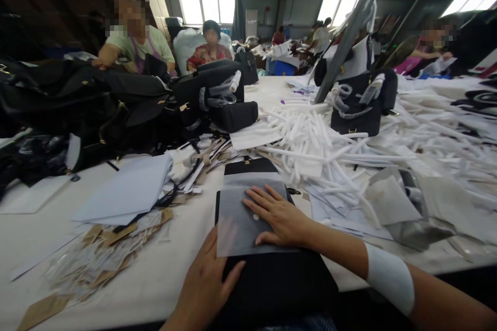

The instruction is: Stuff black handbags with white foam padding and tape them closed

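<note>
- While the right hand (277, 217) lies palm down, the black bag (283, 284) sits flat on the worktop (186, 264), directly in front of the person.
- Bag's long axis: runs away from the body, far end leaning slightly left. Gold clasp (247, 161) at the far end, broad end at the near edge.
- Translucent sheet (236, 201) over the bag's middle, roughly in line with it.
- Right hand: open, fingers spread, pointing away and left, flat on the sheet, nothing gripped.
- Left hand (205, 274): half open at the bag's left edge, thumb over the black; fingertips blurred, can't tell if it grips bag or sheet.
- White tubes (303, 139) heaped beyond, to the right; paper stack (126, 189) left.
</note>
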The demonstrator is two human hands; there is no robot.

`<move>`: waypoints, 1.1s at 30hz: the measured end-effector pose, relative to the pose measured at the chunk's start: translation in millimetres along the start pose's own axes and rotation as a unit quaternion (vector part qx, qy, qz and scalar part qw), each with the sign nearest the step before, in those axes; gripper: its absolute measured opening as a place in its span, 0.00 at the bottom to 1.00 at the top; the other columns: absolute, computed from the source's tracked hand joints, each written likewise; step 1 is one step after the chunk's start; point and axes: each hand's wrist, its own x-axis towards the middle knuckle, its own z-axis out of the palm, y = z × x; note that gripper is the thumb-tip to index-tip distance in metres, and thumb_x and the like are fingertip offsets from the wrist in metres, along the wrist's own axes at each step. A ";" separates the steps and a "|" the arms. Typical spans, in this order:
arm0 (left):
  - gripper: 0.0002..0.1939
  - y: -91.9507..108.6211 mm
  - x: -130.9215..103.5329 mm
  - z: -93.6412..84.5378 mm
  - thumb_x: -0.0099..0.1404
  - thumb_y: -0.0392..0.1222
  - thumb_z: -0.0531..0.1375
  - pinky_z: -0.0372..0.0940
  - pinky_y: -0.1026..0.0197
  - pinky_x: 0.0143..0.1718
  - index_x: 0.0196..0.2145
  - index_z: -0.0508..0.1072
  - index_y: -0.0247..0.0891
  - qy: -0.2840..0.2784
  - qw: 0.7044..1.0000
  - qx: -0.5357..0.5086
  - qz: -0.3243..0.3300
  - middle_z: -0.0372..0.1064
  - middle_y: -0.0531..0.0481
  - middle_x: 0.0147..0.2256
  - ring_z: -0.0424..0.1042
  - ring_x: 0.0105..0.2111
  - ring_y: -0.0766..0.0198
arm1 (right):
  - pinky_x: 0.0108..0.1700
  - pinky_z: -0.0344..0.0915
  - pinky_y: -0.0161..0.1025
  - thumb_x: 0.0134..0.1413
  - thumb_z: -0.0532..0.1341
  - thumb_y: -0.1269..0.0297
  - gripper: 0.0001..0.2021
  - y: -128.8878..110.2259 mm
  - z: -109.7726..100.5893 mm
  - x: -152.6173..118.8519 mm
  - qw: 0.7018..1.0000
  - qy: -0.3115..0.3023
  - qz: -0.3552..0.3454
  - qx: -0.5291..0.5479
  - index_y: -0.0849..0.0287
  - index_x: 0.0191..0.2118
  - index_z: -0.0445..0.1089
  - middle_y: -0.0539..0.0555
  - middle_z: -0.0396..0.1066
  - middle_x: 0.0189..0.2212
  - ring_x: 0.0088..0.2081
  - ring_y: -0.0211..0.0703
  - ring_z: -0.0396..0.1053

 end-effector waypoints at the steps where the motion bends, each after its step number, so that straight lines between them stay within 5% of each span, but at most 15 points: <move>1: 0.24 -3.7 -2.1 -12.7 0.69 0.49 0.56 0.73 0.52 0.51 0.57 0.68 0.31 -0.013 1.000 -0.009 0.006 0.66 0.35 0.59 0.69 0.57 0.49 | 0.71 0.31 0.60 0.57 0.54 0.34 0.47 1.2 -0.5 0.3 1.000 -0.002 -0.005 0.007 0.63 0.71 0.45 0.65 0.41 0.71 0.72 0.57 0.36; 5: 0.11 -7.3 17.4 -66.9 0.71 0.41 0.54 0.73 0.67 0.46 0.47 0.74 0.43 -0.015 0.997 -0.069 -0.014 0.77 0.52 0.48 0.79 0.44 0.65 | 0.71 0.32 0.60 0.56 0.54 0.33 0.48 7.8 -3.3 4.0 0.999 -0.012 -0.022 0.034 0.63 0.71 0.45 0.65 0.41 0.71 0.72 0.58 0.37; 8: 0.09 4.7 59.7 -83.7 0.70 0.39 0.56 0.71 0.68 0.51 0.44 0.75 0.42 0.000 0.990 -0.125 -0.060 0.76 0.52 0.48 0.77 0.46 0.66 | 0.71 0.31 0.60 0.56 0.53 0.33 0.47 13.3 -2.4 6.4 0.998 -0.010 -0.027 0.049 0.63 0.71 0.47 0.65 0.42 0.71 0.72 0.58 0.37; 10: 0.12 13.3 89.0 -74.3 0.70 0.37 0.56 0.68 0.66 0.55 0.49 0.74 0.39 0.014 0.990 -0.139 -0.012 0.74 0.49 0.52 0.74 0.51 0.64 | 0.71 0.31 0.59 0.57 0.52 0.33 0.46 16.4 -0.4 6.7 0.998 0.002 -0.033 0.059 0.63 0.71 0.47 0.65 0.42 0.71 0.72 0.57 0.37; 13: 0.20 15.0 113.1 -37.8 0.70 0.35 0.54 0.62 0.54 0.62 0.59 0.68 0.35 -0.008 0.993 -0.107 0.047 0.67 0.44 0.59 0.66 0.60 0.58 | 0.71 0.32 0.58 0.58 0.52 0.34 0.46 19.6 1.9 5.6 0.996 0.028 -0.041 0.073 0.63 0.71 0.46 0.63 0.45 0.71 0.72 0.55 0.36; 19: 0.32 -6.9 89.7 24.2 0.71 0.48 0.54 0.57 0.40 0.64 0.67 0.55 0.29 -0.091 0.995 0.004 0.036 0.50 0.36 0.68 0.48 0.68 0.47 | 0.71 0.36 0.59 0.58 0.53 0.35 0.46 22.2 2.3 -2.4 0.997 0.045 -0.002 0.057 0.65 0.70 0.47 0.65 0.45 0.70 0.71 0.57 0.40; 27: 0.36 -8.8 87.7 22.0 0.68 0.57 0.56 0.57 0.40 0.63 0.69 0.53 0.41 -0.149 0.988 0.007 0.043 0.39 0.39 0.71 0.43 0.69 0.43 | 0.70 0.38 0.62 0.60 0.55 0.39 0.41 23.6 9.4 -10.4 0.996 0.044 0.075 0.015 0.64 0.69 0.51 0.64 0.45 0.70 0.71 0.61 0.42; 33: 0.37 -9.9 90.9 27.0 0.67 0.59 0.56 0.60 0.42 0.60 0.67 0.56 0.39 -0.073 0.991 0.067 0.084 0.47 0.38 0.69 0.52 0.67 0.44 | 0.71 0.35 0.60 0.61 0.51 0.36 0.42 23.5 2.7 -10.1 0.994 0.035 0.084 0.063 0.62 0.70 0.50 0.62 0.46 0.70 0.71 0.58 0.40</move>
